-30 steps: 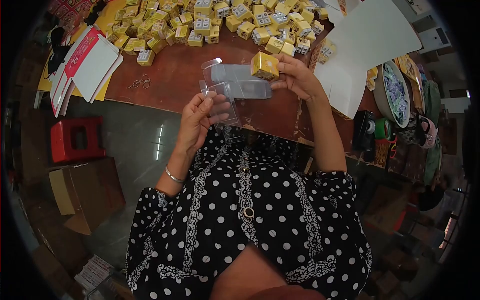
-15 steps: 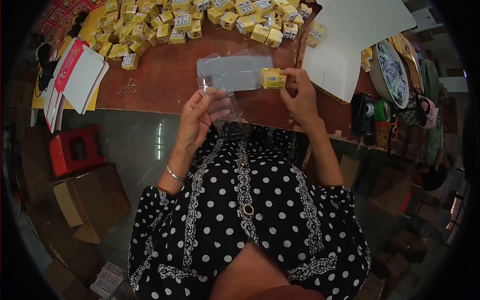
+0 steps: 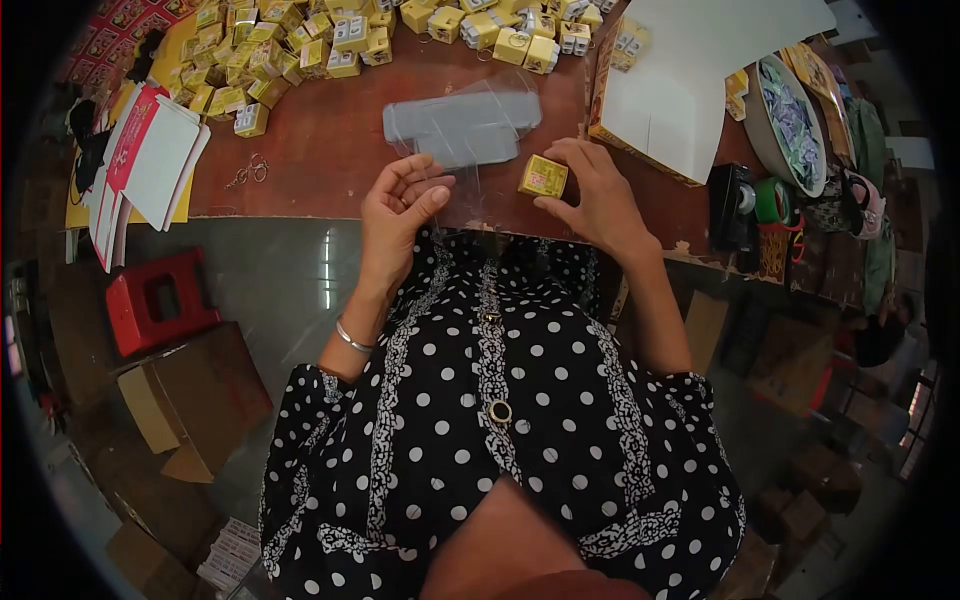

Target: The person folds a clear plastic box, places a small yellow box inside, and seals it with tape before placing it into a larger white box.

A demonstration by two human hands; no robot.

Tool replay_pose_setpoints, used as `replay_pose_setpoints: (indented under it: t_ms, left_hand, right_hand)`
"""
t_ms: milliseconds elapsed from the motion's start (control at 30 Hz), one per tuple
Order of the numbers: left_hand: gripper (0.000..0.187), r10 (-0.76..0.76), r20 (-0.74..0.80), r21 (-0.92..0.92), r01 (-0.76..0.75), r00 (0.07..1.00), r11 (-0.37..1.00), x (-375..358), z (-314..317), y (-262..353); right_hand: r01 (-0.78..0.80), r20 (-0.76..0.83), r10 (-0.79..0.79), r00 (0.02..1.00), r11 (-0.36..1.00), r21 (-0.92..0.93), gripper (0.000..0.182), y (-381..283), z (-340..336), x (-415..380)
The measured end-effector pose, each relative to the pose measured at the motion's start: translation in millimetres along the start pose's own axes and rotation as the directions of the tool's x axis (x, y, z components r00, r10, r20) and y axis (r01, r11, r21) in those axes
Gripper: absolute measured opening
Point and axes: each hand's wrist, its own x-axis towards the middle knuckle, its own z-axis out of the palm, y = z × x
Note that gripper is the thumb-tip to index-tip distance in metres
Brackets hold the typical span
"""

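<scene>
Between the thumb and fingers of my right hand (image 3: pixel 600 200) is a small yellow printed box (image 3: pixel 543 176), held just above the table's near edge. My left hand (image 3: pixel 405 205) is to its left, with fingers curled at a clear plastic folding box (image 3: pixel 462 195). That plastic is so see-through that its outline is hard to follow. Beyond both hands, flat clear plastic box blanks (image 3: pixel 460 120) lie in a loose stack on the reddish-brown table (image 3: pixel 320 170).
Many yellow boxes (image 3: pixel 265 60) are heaped along the back. Metal rings (image 3: pixel 250 172) and white-and-red cards (image 3: pixel 150 150) lie left. On the right stand a large open carton (image 3: pixel 660 110), a bowl of small packets (image 3: pixel 790 125) and tape rolls (image 3: pixel 770 198). A red stool (image 3: pixel 162 300) stands below left.
My right hand has turned the yellow box so another face shows, and lowered it slightly. My left hand has shifted its grip, and the clear plastic in it has tilted.
</scene>
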Motion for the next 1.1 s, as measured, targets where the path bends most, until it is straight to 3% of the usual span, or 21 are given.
replay_pose_setpoints:
  t_ms: [100,167,200,267,433,500,600,767,933,1033,1100]
  left_hand:
    - [0.051,0.032,-0.011,0.084,-0.031,0.999,0.996,-3.6,6.4,5.8]
    - [0.051,0.049,-0.033,0.120,-0.044,0.998,0.992,-6.1,8.0,11.2]
    - [0.052,0.023,-0.018,0.136,-0.020,1.000,0.991,-6.9,9.1,13.3]
    - [0.053,-0.011,0.007,0.151,0.010,1.000,0.988,-8.6,12.0,13.3]
    - [0.057,-0.046,0.115,0.166,0.026,0.992,0.986,-9.1,23.9,19.7]
    - [0.057,-0.009,0.116,0.190,-0.014,0.993,0.982,-9.5,22.1,17.7]
    - [0.058,0.015,0.114,0.199,-0.038,0.993,0.979,-11.9,20.1,12.6]
    - [0.058,-0.014,0.121,0.123,0.000,0.993,0.992,-15.4,27.7,16.8]
    - [0.063,0.109,0.126,0.046,-0.116,0.986,0.992,-17.3,36.0,18.1]
    - [0.064,0.158,0.122,0.044,-0.165,0.980,0.985,-17.6,43.0,28.2]
    - [0.059,0.164,0.150,0.049,-0.173,0.975,0.984,-17.1,41.7,28.7]
  right_hand:
    - [-0.055,0.138,0.056,0.989,0.998,-0.016,0.055,1.9,9.0,5.1]
    - [-0.195,0.038,0.194,0.980,0.923,0.331,0.050,-12.0,-5.8,7.2]
    - [-0.190,0.048,0.185,0.982,0.923,0.335,0.050,-19.0,-9.1,11.4]
    - [0.051,-0.147,0.112,0.983,0.597,0.800,0.044,-35.0,-15.1,17.2]
    - [0.197,-0.198,-0.094,0.976,0.772,0.604,0.040,-44.8,-15.0,36.4]
    - [0.285,-0.211,-0.230,0.950,0.914,0.288,0.039,-48.7,-21.4,40.5]
    - [0.319,-0.142,-0.297,0.944,0.931,0.174,0.039,-55.5,-25.8,42.5]
    - [0.315,-0.019,-0.321,0.947,0.916,0.247,0.037,-59.2,-26.9,43.8]
    - [0.406,0.021,-0.419,0.908,0.890,0.209,0.038,-50.7,-20.2,46.1]
    - [0.338,-0.122,-0.317,0.941,0.913,0.231,0.043,-57.0,-13.8,39.6]
    - [0.032,-0.082,0.027,0.996,0.762,0.646,0.045,-55.1,-2.6,30.4]
